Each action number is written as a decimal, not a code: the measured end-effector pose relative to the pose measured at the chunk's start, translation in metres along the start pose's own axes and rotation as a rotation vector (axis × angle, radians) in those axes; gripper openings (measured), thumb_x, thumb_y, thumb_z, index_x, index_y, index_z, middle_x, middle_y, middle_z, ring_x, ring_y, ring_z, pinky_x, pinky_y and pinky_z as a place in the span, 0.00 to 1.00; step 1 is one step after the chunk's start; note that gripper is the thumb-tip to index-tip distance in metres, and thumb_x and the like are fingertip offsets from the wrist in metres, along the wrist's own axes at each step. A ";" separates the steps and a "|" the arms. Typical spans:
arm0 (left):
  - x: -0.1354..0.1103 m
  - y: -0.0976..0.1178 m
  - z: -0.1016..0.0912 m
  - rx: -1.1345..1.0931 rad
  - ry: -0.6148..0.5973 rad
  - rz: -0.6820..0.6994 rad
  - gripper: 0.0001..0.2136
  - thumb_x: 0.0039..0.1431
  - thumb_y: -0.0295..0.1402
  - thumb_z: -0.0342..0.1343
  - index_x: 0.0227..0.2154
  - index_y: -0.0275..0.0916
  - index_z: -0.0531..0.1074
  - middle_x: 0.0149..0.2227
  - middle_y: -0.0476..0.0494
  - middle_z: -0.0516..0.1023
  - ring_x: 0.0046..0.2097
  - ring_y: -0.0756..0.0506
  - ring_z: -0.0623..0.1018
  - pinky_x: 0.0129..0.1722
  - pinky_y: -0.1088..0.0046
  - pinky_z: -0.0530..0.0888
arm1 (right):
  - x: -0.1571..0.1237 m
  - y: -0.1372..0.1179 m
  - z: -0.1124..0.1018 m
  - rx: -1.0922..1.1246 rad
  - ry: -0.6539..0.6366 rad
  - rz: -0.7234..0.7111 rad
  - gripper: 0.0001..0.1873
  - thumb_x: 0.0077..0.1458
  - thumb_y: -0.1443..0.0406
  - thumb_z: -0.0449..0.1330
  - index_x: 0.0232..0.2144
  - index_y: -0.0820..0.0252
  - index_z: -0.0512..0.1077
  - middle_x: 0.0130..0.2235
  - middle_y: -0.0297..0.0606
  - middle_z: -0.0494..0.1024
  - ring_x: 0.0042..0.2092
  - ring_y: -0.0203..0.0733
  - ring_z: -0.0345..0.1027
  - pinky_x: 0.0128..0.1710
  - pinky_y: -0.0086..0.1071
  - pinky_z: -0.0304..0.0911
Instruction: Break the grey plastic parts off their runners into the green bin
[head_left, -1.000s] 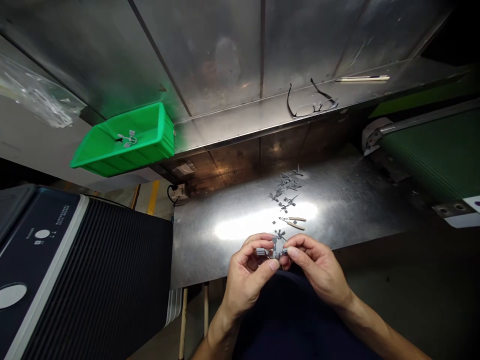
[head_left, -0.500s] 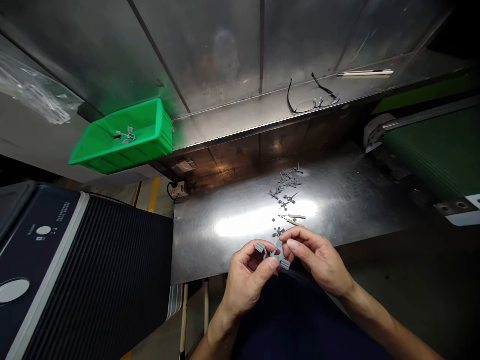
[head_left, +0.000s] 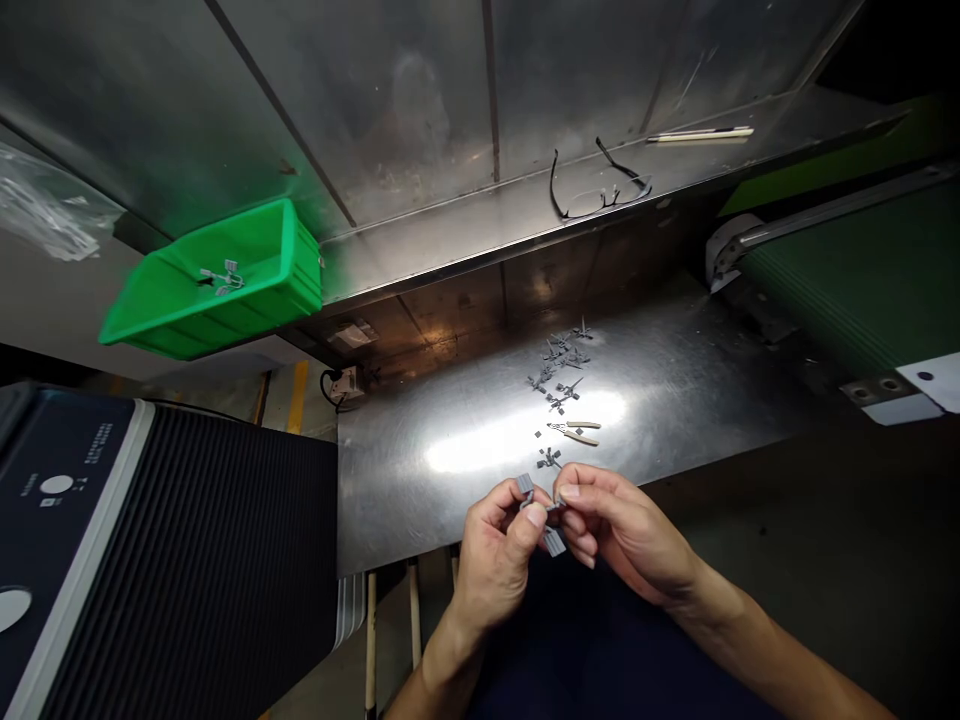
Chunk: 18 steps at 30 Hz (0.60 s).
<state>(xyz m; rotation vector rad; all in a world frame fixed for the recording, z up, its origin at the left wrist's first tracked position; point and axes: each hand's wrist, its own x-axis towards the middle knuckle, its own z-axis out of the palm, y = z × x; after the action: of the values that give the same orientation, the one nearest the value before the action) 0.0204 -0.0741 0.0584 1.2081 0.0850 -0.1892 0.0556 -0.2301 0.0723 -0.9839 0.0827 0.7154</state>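
Observation:
Pinched in my left hand is a small grey moulded plastic part with flat ribbed tabs, held above the front edge of the metal table. My right hand closes thumb and forefinger on the right side of the same part; the fingertips hide its middle. Just beyond my hands lies a loose grey plastic piece. Behind it, a pair of nippers with beige handles rests on the table, small grey bits beside it. Farther back sits a loose cluster of several similar grey pieces.
A green bin at the left on the shelf holds some grey parts. Eyeglasses and thin sticks lie on the metal ledge. A green conveyor belt borders the right. A black ribbed machine stands at the left.
The grey part has turned a little between my fingers, and my right fingertips have shifted slightly down on it. The whole view has swung slightly, moving the surroundings left.

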 end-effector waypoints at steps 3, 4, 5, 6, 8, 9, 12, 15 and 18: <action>-0.002 -0.006 0.002 0.022 0.027 -0.016 0.20 0.66 0.48 0.59 0.35 0.33 0.72 0.33 0.44 0.71 0.34 0.49 0.69 0.35 0.73 0.68 | -0.002 0.002 0.002 0.101 -0.012 0.040 0.18 0.57 0.56 0.66 0.28 0.64 0.67 0.22 0.31 0.63 0.22 0.29 0.54 0.21 0.22 0.56; -0.003 -0.008 0.002 0.029 0.030 -0.016 0.20 0.66 0.49 0.59 0.35 0.32 0.71 0.32 0.44 0.71 0.34 0.49 0.69 0.35 0.72 0.67 | -0.003 0.002 0.002 0.114 -0.018 0.044 0.18 0.57 0.57 0.66 0.28 0.64 0.66 0.22 0.31 0.62 0.22 0.29 0.53 0.21 0.22 0.56; -0.003 -0.009 0.002 0.037 0.031 -0.014 0.20 0.66 0.49 0.58 0.35 0.32 0.71 0.32 0.44 0.71 0.34 0.48 0.69 0.35 0.71 0.67 | -0.004 0.003 0.002 0.126 -0.027 0.046 0.18 0.57 0.57 0.66 0.28 0.64 0.66 0.22 0.31 0.62 0.22 0.29 0.53 0.21 0.22 0.55; -0.004 -0.010 0.002 0.042 0.034 -0.017 0.20 0.67 0.49 0.58 0.35 0.32 0.71 0.32 0.44 0.71 0.33 0.48 0.69 0.35 0.71 0.67 | -0.005 0.003 0.002 0.136 -0.031 0.049 0.17 0.58 0.57 0.65 0.28 0.64 0.66 0.23 0.31 0.62 0.22 0.29 0.53 0.21 0.22 0.55; -0.006 -0.011 0.002 0.046 0.037 -0.013 0.19 0.68 0.47 0.57 0.34 0.32 0.70 0.32 0.42 0.72 0.33 0.48 0.69 0.35 0.70 0.67 | -0.005 0.004 0.003 0.146 -0.029 0.052 0.16 0.59 0.58 0.64 0.28 0.64 0.66 0.23 0.31 0.62 0.22 0.29 0.53 0.21 0.22 0.55; -0.007 -0.011 0.002 0.043 0.038 -0.012 0.19 0.68 0.47 0.57 0.34 0.32 0.70 0.32 0.42 0.73 0.33 0.48 0.69 0.35 0.70 0.67 | -0.006 0.004 0.003 0.148 -0.030 0.053 0.16 0.59 0.58 0.64 0.28 0.64 0.66 0.23 0.31 0.62 0.22 0.29 0.53 0.21 0.22 0.55; -0.009 -0.013 0.001 0.032 0.041 -0.010 0.19 0.68 0.47 0.57 0.35 0.31 0.69 0.33 0.41 0.73 0.33 0.49 0.69 0.35 0.70 0.68 | -0.005 0.006 0.005 0.152 -0.026 0.057 0.16 0.59 0.59 0.64 0.28 0.64 0.66 0.23 0.31 0.62 0.22 0.28 0.53 0.21 0.22 0.56; -0.010 -0.014 0.000 0.030 0.051 -0.009 0.20 0.68 0.48 0.57 0.35 0.32 0.69 0.32 0.42 0.73 0.33 0.49 0.69 0.35 0.70 0.68 | -0.005 0.007 0.007 0.158 -0.012 0.067 0.18 0.57 0.57 0.66 0.27 0.64 0.66 0.23 0.31 0.62 0.22 0.28 0.52 0.20 0.22 0.56; -0.010 -0.014 0.000 0.032 0.058 0.000 0.20 0.68 0.49 0.57 0.34 0.32 0.69 0.32 0.43 0.72 0.33 0.49 0.69 0.35 0.71 0.67 | -0.007 0.008 0.008 0.153 -0.016 0.066 0.18 0.57 0.57 0.66 0.27 0.64 0.66 0.23 0.31 0.61 0.22 0.28 0.52 0.20 0.22 0.55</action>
<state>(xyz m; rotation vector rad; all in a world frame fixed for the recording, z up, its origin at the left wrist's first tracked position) 0.0082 -0.0781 0.0475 1.2455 0.1329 -0.1561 0.0437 -0.2243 0.0737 -0.8323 0.1537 0.7661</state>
